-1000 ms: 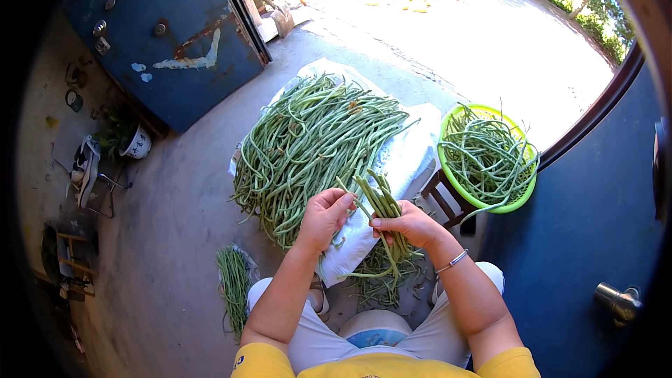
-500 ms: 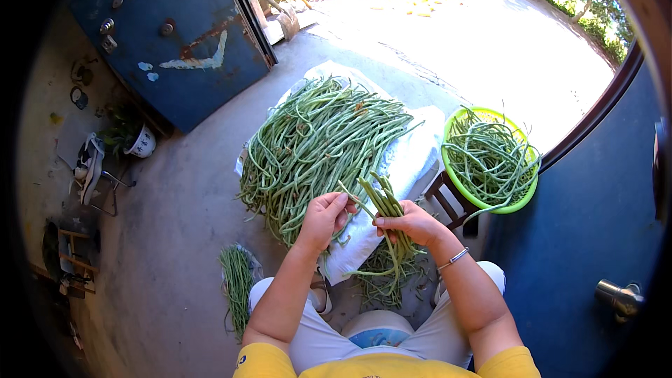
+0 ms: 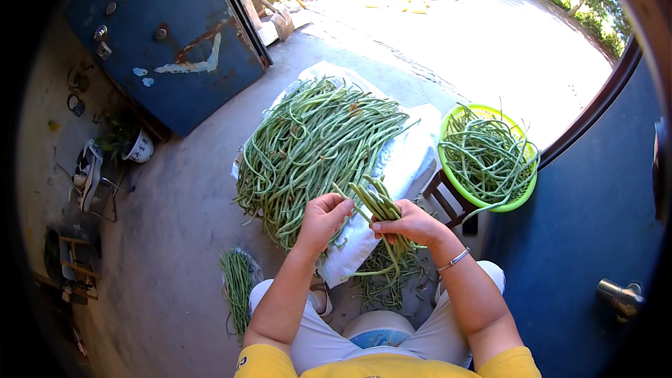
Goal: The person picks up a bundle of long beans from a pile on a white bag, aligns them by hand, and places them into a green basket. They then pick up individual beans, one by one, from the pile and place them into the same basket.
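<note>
Right hand [image 3: 413, 224] gripped a small bunch of long green string beans [image 3: 378, 203], held above the white sack [image 3: 406, 161] bearing the large bean heap [image 3: 315, 147]. Left hand [image 3: 323, 218] curled closed, fingertips touching the bunch.

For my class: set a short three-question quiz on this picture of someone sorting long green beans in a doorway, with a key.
1. True or false: the right hand grips a bunch of beans.
2. Where does the green basket sit? A) on a small stool beside the white sheet B) on the person's lap C) against the blue door
3. Fill in: the big pile of beans lies on a white ____.

Key: 1 true. 2 A; the stool shows under it. 3 sheet. The left hand touches the same bunch.
</note>
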{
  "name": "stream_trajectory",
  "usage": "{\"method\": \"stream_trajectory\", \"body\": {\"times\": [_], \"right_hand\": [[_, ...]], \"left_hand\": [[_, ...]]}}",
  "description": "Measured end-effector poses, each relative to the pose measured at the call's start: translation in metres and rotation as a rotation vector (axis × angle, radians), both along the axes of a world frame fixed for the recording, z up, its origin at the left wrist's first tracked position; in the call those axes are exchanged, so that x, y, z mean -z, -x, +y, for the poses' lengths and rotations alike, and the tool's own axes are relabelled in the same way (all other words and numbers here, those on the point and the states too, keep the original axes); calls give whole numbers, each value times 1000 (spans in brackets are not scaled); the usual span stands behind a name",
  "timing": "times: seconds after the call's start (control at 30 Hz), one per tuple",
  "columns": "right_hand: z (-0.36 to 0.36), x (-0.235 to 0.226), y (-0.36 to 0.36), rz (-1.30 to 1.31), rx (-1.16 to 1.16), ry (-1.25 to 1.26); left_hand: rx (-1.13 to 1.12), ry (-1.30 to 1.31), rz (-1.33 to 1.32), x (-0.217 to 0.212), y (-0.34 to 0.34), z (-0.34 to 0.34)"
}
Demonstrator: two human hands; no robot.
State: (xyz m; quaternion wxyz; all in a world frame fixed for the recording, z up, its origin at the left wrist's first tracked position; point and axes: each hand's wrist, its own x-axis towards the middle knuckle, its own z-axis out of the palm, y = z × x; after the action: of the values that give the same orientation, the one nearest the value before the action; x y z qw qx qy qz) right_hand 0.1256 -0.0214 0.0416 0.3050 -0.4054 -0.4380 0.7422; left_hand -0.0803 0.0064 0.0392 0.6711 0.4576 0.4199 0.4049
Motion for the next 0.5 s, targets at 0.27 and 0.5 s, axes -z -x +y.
{"method": "stream_trajectory", "body": {"times": [0.27,0.5], "right_hand": [[-3,-3,-3,20,42,-37],[-2,-1,-1,-26,78,-53]], "left_hand": [[-134,124,-279,-1,4,3],[-130,95,-285,1,5,2]]}}
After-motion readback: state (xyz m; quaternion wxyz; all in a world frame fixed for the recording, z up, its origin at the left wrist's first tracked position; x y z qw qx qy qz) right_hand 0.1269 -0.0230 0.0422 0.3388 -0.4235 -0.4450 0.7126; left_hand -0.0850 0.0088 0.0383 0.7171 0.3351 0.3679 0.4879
